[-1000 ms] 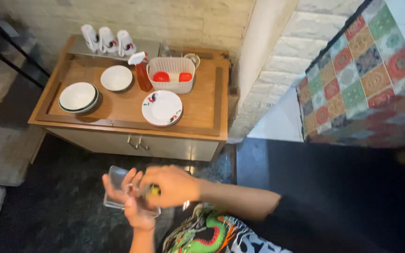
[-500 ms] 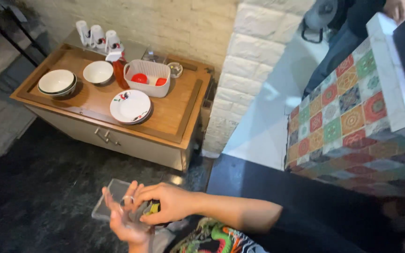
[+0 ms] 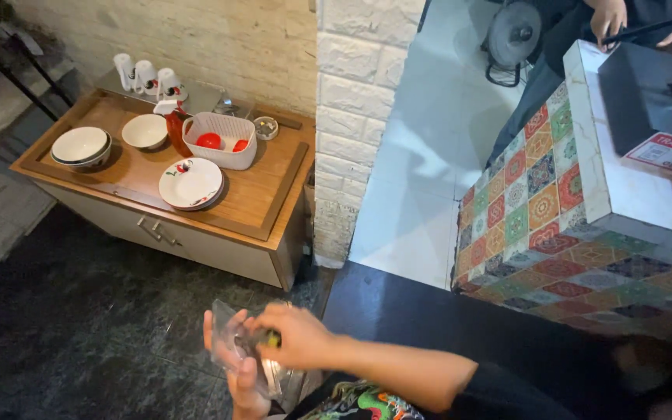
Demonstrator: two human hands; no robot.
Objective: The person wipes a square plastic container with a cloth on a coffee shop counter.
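Both of our hands are busy in front of the wooden cabinet (image 3: 258, 204): our left hand (image 3: 236, 372) cradles a clear plastic box (image 3: 236, 346) from beneath while our right hand (image 3: 295, 336) pinches something small and yellowish at its top, box not yet set down

Left hand (image 3: 236, 372) under a clear container (image 3: 236, 348), fingers spread; right hand (image 3: 295, 337) closed over its top edge — small yellow-green item at the fingertips, kind unclear. Wooden bench (image 3: 262, 204) beyond: plate (image 3: 190, 183), two bowls, white basket (image 3: 219, 139) with red pieces, three cups at the wall.
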